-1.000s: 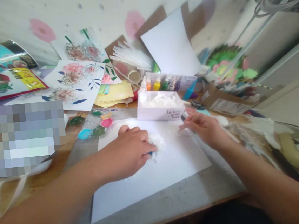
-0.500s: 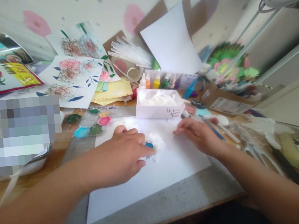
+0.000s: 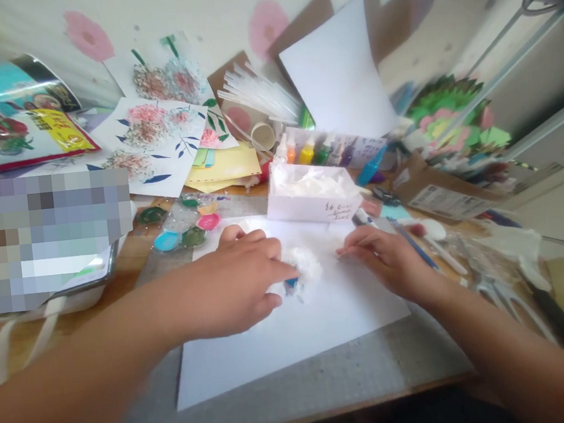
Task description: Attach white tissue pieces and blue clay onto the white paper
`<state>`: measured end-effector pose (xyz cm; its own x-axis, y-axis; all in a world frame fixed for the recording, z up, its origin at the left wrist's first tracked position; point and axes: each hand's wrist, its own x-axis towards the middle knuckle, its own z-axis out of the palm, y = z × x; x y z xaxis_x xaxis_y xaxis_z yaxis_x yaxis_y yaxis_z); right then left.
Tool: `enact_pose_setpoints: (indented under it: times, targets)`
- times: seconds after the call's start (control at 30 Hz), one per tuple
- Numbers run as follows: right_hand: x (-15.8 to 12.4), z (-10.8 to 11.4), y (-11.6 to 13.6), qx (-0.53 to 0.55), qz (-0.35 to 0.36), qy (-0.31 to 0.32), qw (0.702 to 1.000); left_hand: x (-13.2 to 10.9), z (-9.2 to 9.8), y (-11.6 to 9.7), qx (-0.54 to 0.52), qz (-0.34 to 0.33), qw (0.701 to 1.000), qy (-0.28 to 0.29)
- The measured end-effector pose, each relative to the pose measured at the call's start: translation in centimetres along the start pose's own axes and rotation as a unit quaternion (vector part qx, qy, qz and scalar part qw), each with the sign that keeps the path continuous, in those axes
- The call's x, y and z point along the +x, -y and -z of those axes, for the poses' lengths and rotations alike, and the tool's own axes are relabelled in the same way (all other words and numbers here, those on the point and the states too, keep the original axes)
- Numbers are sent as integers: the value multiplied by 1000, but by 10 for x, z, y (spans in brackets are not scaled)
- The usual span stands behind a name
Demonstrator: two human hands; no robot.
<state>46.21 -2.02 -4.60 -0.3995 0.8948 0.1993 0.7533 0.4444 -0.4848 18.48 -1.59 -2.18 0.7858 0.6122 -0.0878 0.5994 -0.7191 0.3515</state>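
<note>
On a sheet of white paper (image 3: 227,370) lies a small heap of white fluffy bits (image 3: 308,262). A blue patch (image 3: 291,282) shows at the heap's near left side. My left hand (image 3: 239,285) reaches in from the left, its index finger stretched out and its tip touching the blue patch and the heap's edge. The thumb stands apart, and nothing is in this hand. To the right of the heap, my right hand (image 3: 383,255) is closed in a pinch just above the paper. Something thin and pale seems to be between its fingertips, too blurred to name.
Behind the paper stands a white box (image 3: 312,210) filled with white material, with paint bottles (image 3: 308,149) beyond. A paint palette (image 3: 192,237) lies at the left. Pens (image 3: 412,242) and scissors (image 3: 499,290) lie at the right. Flower paintings (image 3: 156,144) lean at the back.
The whole view has shifted, so things appear further right. My left fingertip now lies over more of the blue patch. My right hand keeps its pinch beside the heap.
</note>
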Motion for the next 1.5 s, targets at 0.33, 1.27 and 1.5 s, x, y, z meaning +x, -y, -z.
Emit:
enact_pose_setpoints:
  times: [0.33,1.27,1.5]
  targets:
    - [7,2,36,139,40,-159,977,-1,-11,-10,24,-33,999,-20]
    - [17,-13,56,179,91,9,980,3,5,7,-62,29,998,3]
    - [16,-16,54,123,117,18,985,10,-6,12,-102,34,994,-30]
